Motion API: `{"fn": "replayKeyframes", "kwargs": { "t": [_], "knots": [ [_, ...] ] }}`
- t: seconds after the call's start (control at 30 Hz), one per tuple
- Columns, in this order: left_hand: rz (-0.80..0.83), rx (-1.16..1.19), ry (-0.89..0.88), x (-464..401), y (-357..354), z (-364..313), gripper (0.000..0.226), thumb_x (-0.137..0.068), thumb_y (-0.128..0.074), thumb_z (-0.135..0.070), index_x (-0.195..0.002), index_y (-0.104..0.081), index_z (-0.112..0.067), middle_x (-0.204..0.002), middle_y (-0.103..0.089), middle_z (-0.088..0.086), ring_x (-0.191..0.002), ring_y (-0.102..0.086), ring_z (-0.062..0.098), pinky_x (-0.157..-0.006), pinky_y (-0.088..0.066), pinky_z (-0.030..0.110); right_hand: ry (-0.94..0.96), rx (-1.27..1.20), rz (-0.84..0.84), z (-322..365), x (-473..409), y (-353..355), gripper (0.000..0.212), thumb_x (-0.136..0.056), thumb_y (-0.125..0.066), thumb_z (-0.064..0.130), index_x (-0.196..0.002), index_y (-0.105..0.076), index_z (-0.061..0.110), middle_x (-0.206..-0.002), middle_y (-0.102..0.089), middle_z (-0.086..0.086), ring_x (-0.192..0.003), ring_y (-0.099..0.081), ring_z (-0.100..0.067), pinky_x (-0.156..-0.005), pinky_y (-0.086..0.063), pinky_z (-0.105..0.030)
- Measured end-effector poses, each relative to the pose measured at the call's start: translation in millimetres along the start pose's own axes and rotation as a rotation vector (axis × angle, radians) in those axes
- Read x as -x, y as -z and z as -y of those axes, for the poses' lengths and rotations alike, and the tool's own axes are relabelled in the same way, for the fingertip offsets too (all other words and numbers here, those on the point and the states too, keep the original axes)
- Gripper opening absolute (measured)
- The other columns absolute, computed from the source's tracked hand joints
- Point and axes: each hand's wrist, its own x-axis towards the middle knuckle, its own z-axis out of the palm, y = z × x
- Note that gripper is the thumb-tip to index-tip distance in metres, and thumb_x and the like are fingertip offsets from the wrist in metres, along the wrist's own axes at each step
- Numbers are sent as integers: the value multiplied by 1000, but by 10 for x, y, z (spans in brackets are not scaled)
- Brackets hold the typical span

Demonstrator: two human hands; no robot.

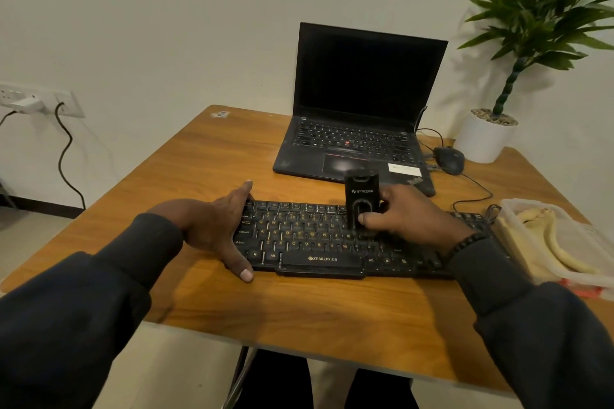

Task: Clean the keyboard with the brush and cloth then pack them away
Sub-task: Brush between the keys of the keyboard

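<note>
Your right hand (403, 216) grips the black brush (361, 201) standing on the keyboard (315, 242) in the middle of the table (299, 302), your left hand (219, 229) lies flat holding its end, so brushing looks underway (wiping and packing remain).

you can read "zebronics" on the keyboard (319, 258) and "striff" on the upright black brush (361, 191).
</note>
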Motion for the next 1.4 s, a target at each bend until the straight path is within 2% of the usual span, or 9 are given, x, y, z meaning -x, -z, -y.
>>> {"fn": "replayKeyframes", "kwargs": {
  "t": [0.1, 0.27, 0.47, 0.73, 0.87, 0.97, 1.2, 1.3, 1.4],
  "knots": [
    [-5, -8, -1, -5, -6, -4, 159, -54, -91, -53, -149, 33, -24, -166, 1, 2, -152, -7, 26, -123, -14, 43, 7, -229, -119, 0, 40, 54, 15, -85, -70, 25, -97, -61, 25, -86, -69, 7, -73, -67, -1, -61, -49, -18],
    [3, -25, 1, -19, 2, -3, 163, -48, -89, -58, -149, 34, -23, -166, 2, 2, -152, -7, 26, -123, -13, 44, 29, 15, 33, -2, 74, 29, 19, -83, -73, 26, -96, -60, 30, -93, -70, 5, -82, -69, -6, -72, -58, -26],
    [-9, -52, -1, -22, 2, 11, 163, -46, -87, -63, -148, 34, -22, -166, 2, 3, -152, -7, 27, -124, -13, 46, 20, 88, -54, 43, 89, 47, 22, -84, -72, 28, -97, -54, 27, -91, -66, 9, -81, -65, -4, -68, -54, -21],
    [-11, -127, 23, -37, 22, -3, 161, -50, -85, -68, -149, 34, -23, -167, -1, 5, -152, -10, 29, -123, -14, 48, -11, 4, -81, -21, 123, 22, 19, -83, -72, 26, -92, -56, 29, -89, -69, 4, -79, -67, -8, -70, -57, -25],
    [-12, -158, 31, -30, 21, -22, 159, -53, -84, -67, -149, 34, -21, -167, 0, 6, -152, -10, 28, -123, -13, 47, -15, -206, -133, -39, 146, 36, 13, -85, -71, 25, -96, -63, 25, -92, -72, 1, -80, -70, -13, -70, -58, -31],
    [-5, -159, 34, -21, 23, -28, 159, -52, -83, -68, -149, 34, -21, -167, 0, 6, -152, -10, 28, -123, -14, 47, -5, 23, -152, -45, 136, 11, 21, -84, -72, 29, -99, -58, 25, -89, -67, 9, -78, -65, -3, -63, -50, -18],
    [-13, -189, 45, -19, 12, -48, 159, -53, -82, -69, -148, 35, -21, -167, -1, 6, -151, -12, 29, -123, -15, 48, 31, 38, -104, -64, 162, 24, 24, -83, -73, 29, -99, -55, 30, -91, -67, 8, -82, -66, -6, -75, -57, -31],
    [-6, -187, 48, -25, 20, -47, 160, -51, -82, -70, -148, 35, -22, -167, -1, 6, -151, -12, 30, -123, -15, 49, 35, 139, -19, -56, 180, 106, 25, -81, -75, 28, -99, -57, 30, -91, -68, 9, -80, -65, -3, -70, -56, -24],
    [-4, -181, 51, -22, 26, -62, 160, -52, -84, -67, -148, 35, -22, -167, -2, 6, -151, -13, 30, -123, -15, 49, 52, 195, -108, -45, 130, 155, 31, -80, -75, 27, -104, -56, 26, -93, -65, 10, -80, -63, -1, -63, -52, -18]
  ]
}}
